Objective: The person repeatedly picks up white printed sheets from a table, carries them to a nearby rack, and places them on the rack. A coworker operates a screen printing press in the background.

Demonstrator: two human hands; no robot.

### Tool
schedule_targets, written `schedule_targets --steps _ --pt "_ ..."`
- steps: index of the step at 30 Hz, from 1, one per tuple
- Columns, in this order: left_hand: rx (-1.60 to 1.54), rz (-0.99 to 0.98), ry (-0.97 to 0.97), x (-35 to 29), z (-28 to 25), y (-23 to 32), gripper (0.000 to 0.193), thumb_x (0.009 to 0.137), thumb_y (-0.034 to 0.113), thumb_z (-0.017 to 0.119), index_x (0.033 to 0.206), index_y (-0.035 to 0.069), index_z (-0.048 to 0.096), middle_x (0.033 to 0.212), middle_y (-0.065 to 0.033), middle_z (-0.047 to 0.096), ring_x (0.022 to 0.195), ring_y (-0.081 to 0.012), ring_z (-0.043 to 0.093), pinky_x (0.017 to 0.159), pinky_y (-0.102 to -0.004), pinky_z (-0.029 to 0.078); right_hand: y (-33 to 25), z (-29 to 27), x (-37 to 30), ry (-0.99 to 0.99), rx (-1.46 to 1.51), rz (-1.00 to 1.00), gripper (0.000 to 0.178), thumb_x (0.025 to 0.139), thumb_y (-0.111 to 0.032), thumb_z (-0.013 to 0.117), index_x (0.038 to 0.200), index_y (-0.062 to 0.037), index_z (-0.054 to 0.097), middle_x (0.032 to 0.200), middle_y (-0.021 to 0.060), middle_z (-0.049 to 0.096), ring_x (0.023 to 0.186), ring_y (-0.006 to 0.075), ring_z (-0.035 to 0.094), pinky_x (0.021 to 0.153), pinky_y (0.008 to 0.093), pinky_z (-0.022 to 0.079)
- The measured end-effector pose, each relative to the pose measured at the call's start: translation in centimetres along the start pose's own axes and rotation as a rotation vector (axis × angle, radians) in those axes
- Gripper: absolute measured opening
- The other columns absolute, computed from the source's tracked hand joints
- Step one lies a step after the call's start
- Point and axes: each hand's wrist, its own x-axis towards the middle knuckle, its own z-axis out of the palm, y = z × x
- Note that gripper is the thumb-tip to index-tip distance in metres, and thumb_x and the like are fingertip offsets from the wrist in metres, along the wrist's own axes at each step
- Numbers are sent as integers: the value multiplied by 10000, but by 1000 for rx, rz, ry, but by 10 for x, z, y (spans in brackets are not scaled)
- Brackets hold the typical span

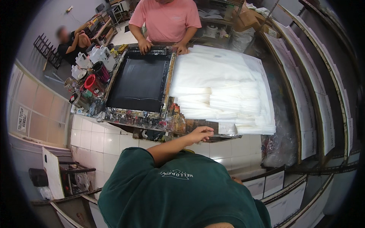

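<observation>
We look down over our own green shirt (182,193) at a paint-crusted desk (152,121). One of our arms reaches up from the chest toward 12 o'clock; we take it for the right hand (200,133), though the view makes the side hard to judge. It hovers at the near desk edge, fingers (207,131) loosely curled and half open, holding nothing, just beside the bottom corner of a tall stack of white sheets (224,91). Our left hand is not visible. The sheets look thin, soft and slightly glossy, layered in stepped rows at 1 o'clock, probably fanned so each can be picked off singly. At 11 o'clock lies a flat printing screen (138,81), dark mesh in a frame smeared with many colours. A person in a pink shirt (167,19) stands opposite at 12 o'clock, both hands resting on the frame's far edge, likely steadying it. Ink pots (91,76) crowd the desk's left end at 10 o'clock.
</observation>
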Motion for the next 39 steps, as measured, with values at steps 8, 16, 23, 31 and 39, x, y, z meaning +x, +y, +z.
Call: schedule_targets --steps 8,16,23,31,39 --pt "-166 101 44 11 13 29 399 869 255 540 1202 51 458 1042 -58 530 843 -98 494 735 -236 446 -11 -42 -24 85 0 -6 498 842 -224 519 1257 24 398 1235 186 466 1145 289 449 945 347 370" --pt "-392 207 122 27 10 47 354 871 232 540 1191 98 474 1026 -61 533 871 -123 511 761 -239 448 -17 -38 -23 92 189 64 579 806 -161 504 1308 41 300 1208 205 469 1011 319 517 838 435 407" --pt "-623 227 219 31 -2 46 363 847 250 582 1154 93 470 972 -39 538 808 -112 510 748 -245 449 15 -39 -4 113 -96 -20 519 786 -136 495 1230 108 379 1135 232 523 1011 308 546 852 393 424" --pt "-866 335 403 53 -35 31 458 851 241 568 1224 58 375 1114 -124 460 943 -172 473 844 -258 431 5 -37 -28 43 173 -117 594 794 -166 501 1279 102 288 1093 244 540 978 340 552 827 389 438" --pt "-1160 429 508 91 -64 41 471 796 328 646 1041 -18 440 946 -78 448 820 -128 473 767 -197 457 6 -35 -35 88 142 -29 611 773 -152 516 1306 50 297 1072 244 549 994 343 542 813 419 440"
